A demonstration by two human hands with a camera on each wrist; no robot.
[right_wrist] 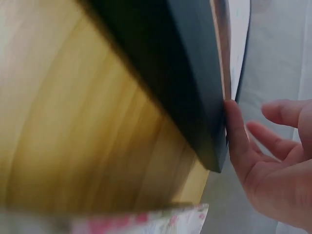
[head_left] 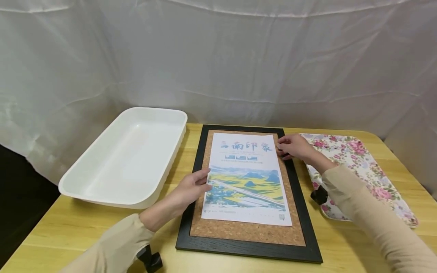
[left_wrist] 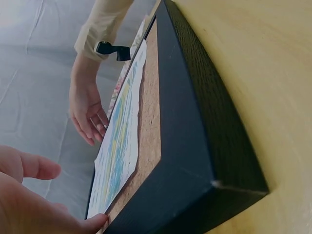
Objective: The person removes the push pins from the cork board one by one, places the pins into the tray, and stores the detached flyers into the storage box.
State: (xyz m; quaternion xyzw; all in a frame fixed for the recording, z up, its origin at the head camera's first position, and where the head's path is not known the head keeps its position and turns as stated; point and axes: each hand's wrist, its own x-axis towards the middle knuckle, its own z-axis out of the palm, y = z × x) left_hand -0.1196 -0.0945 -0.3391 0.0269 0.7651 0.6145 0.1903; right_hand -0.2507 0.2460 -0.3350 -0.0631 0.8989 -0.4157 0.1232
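Note:
A printed paper poster [head_left: 244, 182] with blue lettering and a yellow-green landscape lies on a cork board [head_left: 246, 232] with a black frame [head_left: 250, 250]. At the poster's left edge, my left hand [head_left: 186, 191] touches with thumb and fingers extended. My right hand [head_left: 296, 147] is by the upper right edge of the poster, its fingers loosely bent. In the right wrist view a fingertip of the right hand [right_wrist: 278, 180] meets the board's surface near the frame. The left wrist view shows the left thumb at the paper's edge; some fingers are partly hidden there.
An empty white plastic tray [head_left: 126, 163] stands left of the board. To the right lies a floral-patterned tray [head_left: 379, 191], partly covered by the right forearm. Everything stands on a light wooden table [head_left: 44, 231], with a pale curtain [head_left: 239, 60] hanging behind.

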